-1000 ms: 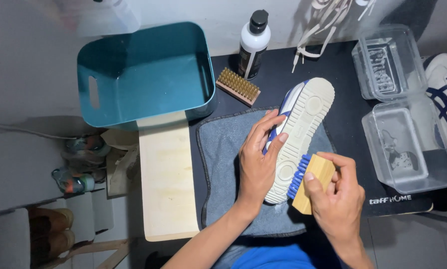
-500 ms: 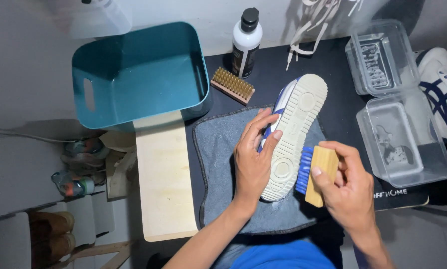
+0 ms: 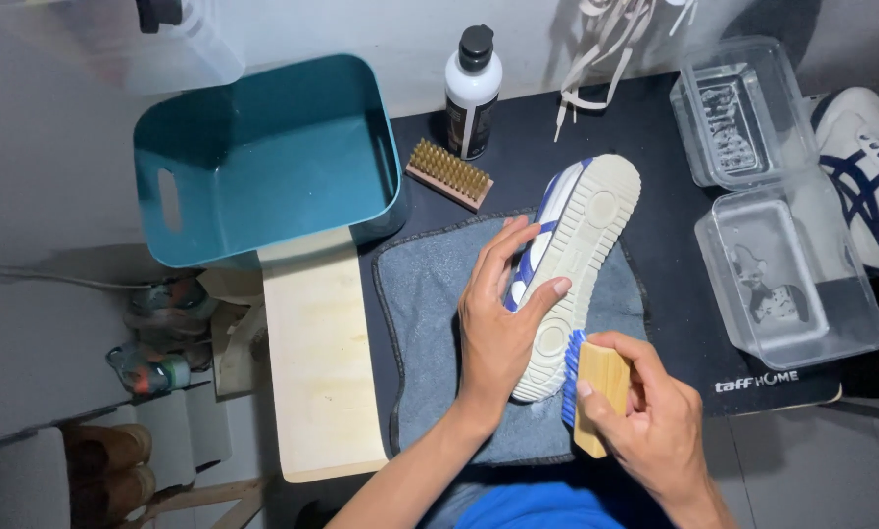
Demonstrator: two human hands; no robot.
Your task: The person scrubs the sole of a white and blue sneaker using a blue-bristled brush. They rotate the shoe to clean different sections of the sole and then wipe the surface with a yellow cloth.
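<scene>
A white and blue sneaker point(image 3: 582, 245) lies on its side over a grey towel point(image 3: 428, 323), its pale ridged sole facing right. My left hand point(image 3: 498, 323) grips the sneaker around its upper, thumb on the sole's edge. My right hand point(image 3: 655, 421) holds a wooden brush with blue bristles point(image 3: 596, 387), the bristles pressed against the heel end of the sole.
A teal plastic basin point(image 3: 263, 157) stands at the back left beside a pale wooden board point(image 3: 317, 362). A white bottle with a black cap point(image 3: 472, 93), a brass-bristle brush point(image 3: 447, 174), white laces point(image 3: 601, 54), two clear plastic containers point(image 3: 782, 255) and a second sneaker point(image 3: 866, 176) lie on the black mat point(image 3: 670, 304).
The brush in my right hand has shifted along the heel end of the sole. My left hand keeps its hold on the sneaker. The view has drifted slightly.
</scene>
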